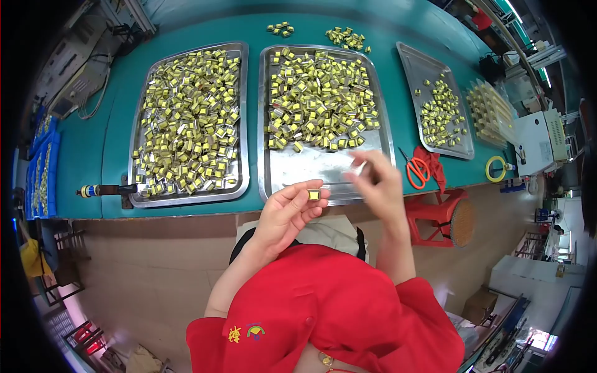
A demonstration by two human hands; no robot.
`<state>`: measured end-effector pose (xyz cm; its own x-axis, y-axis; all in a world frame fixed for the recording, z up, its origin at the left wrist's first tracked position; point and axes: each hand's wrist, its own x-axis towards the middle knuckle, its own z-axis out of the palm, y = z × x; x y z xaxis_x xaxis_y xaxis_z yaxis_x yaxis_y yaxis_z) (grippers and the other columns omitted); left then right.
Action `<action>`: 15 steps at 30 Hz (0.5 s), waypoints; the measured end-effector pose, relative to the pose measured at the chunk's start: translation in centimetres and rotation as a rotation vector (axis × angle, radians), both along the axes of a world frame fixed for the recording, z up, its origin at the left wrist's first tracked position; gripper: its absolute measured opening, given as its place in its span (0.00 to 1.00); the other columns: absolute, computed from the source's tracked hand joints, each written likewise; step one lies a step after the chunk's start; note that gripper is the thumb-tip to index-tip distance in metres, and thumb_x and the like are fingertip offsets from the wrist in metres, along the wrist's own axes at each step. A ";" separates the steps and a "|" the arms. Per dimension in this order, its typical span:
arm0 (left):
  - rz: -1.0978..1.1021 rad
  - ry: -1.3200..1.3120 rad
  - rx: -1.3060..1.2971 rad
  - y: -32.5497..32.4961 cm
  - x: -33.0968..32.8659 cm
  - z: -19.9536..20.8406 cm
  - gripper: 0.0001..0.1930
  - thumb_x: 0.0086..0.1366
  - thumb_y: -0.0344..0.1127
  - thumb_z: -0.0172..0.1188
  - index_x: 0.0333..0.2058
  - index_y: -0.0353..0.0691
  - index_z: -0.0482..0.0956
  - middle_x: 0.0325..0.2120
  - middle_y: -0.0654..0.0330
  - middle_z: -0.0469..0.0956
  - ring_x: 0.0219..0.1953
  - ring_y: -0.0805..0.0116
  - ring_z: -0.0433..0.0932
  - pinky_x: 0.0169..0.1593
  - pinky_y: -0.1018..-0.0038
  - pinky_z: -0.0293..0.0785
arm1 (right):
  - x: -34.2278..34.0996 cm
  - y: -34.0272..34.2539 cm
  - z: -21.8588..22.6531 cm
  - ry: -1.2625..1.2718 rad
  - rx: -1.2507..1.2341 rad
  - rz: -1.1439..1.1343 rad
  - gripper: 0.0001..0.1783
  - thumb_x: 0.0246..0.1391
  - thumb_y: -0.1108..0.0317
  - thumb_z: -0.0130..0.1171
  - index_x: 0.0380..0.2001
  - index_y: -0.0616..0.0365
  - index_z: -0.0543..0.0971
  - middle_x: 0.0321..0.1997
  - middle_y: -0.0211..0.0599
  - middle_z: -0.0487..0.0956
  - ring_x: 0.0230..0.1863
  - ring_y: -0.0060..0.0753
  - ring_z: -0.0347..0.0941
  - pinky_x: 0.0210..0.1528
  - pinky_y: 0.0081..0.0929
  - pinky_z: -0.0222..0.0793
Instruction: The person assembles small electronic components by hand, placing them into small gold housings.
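My left hand (288,211) is closed on a small yellow-wrapped transformer-like part (314,194), held at its fingertips just over the near edge of the middle tray. To its right, my right hand (377,182) hovers above that tray's near right corner, smeared by motion; whether anything is between its fingers does not show. The middle metal tray (298,168) carries a heap of the same yellow and silver parts (320,99) in its far portion. Another metal tray (244,124) at the left is covered with more such parts (189,118).
A third tray (410,68) with fewer parts stands at the right. Orange-handled scissors (418,173) lie beside a red cloth (433,165). Yellow tape (495,168) sits near the table's right end. A red stool (432,217) stands below. Blue bins (42,177) are at far left.
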<state>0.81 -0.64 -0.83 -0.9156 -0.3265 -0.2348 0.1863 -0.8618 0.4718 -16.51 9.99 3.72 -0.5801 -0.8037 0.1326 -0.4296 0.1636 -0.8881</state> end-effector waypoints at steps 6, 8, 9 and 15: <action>-0.016 0.091 0.064 0.0 0.3 0.1 0.19 0.68 0.34 0.46 0.53 0.28 0.65 0.44 0.51 0.74 0.43 0.70 0.75 0.47 0.77 0.74 | -5.9 -1.2 -3.1 0.519 0.153 -0.172 0.19 0.42 0.73 0.65 0.40 0.63 0.74 0.36 0.39 0.74 0.30 0.32 0.70 0.27 0.25 0.65; -0.020 0.104 0.069 0.0 0.4 0.3 0.19 0.68 0.33 0.46 0.54 0.28 0.64 0.46 0.51 0.73 0.45 0.69 0.75 0.49 0.77 0.73 | -6.0 -1.6 -3.7 0.504 0.180 -0.172 0.18 0.41 0.73 0.66 0.38 0.63 0.74 0.37 0.41 0.74 0.33 0.36 0.71 0.29 0.27 0.67; -0.015 0.104 0.071 0.0 0.4 0.3 0.19 0.68 0.33 0.46 0.54 0.28 0.64 0.46 0.51 0.73 0.45 0.69 0.75 0.49 0.77 0.73 | -5.8 -1.7 -4.0 0.522 0.153 -0.166 0.18 0.41 0.73 0.66 0.38 0.63 0.74 0.37 0.41 0.74 0.33 0.36 0.72 0.29 0.28 0.67; 0.055 0.065 -0.115 0.1 0.2 0.6 0.17 0.65 0.25 0.49 0.53 0.29 0.67 0.50 0.52 0.70 0.51 0.67 0.71 0.56 0.73 0.67 | -3.6 -1.0 -3.7 0.422 0.202 -0.084 0.16 0.39 0.75 0.66 0.34 0.62 0.74 0.33 0.37 0.74 0.26 0.32 0.69 0.26 0.25 0.65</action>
<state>0.98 -0.56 -0.21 -0.9078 -0.3977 -0.1333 0.2650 -0.7902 0.5525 -20.10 8.97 -0.01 -0.5735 -0.7900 0.2167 -0.7238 0.3648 -0.5857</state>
